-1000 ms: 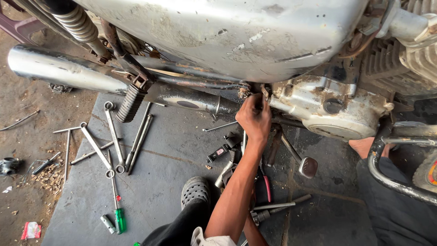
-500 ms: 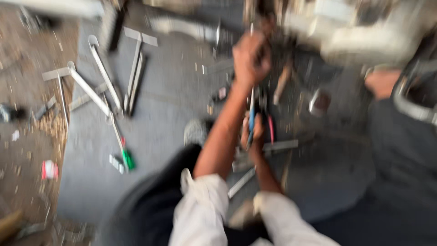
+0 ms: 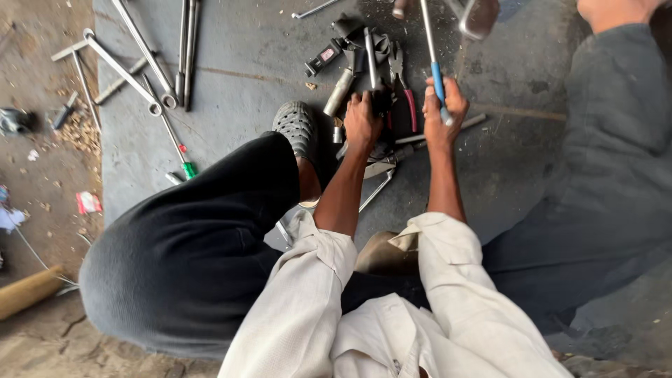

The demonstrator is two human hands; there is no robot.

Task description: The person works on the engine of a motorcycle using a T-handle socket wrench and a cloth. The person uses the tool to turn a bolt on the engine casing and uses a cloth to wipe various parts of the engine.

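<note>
My right hand (image 3: pixel 445 112) grips a long screwdriver with a blue handle (image 3: pixel 437 77); its metal shaft points away from me. My left hand (image 3: pixel 362 120) rests knuckles-up on a pile of hand tools (image 3: pixel 364 63) on a grey mat (image 3: pixel 238 77). Its fingers curl over dark tools and their tips are hidden. Red-handled pliers (image 3: pixel 406 94) lie between my two hands. Both arms wear pale rolled sleeves.
My black-trousered knee (image 3: pixel 189 252) and black clog (image 3: pixel 294 126) fill the left foreground. Long T-handle wrenches (image 3: pixel 143 59) and a green-handled screwdriver (image 3: pixel 183 162) lie on the mat's left. Another person's grey-trousered leg (image 3: pixel 609 182) is at the right. Dirt ground with a wooden handle (image 3: pixel 28 290) borders the mat.
My view has dropped from the motorcycle engine to the mat. My left hand came down from the engine onto the tool pile. My right hand now holds the blue-handled screwdriver.
</note>
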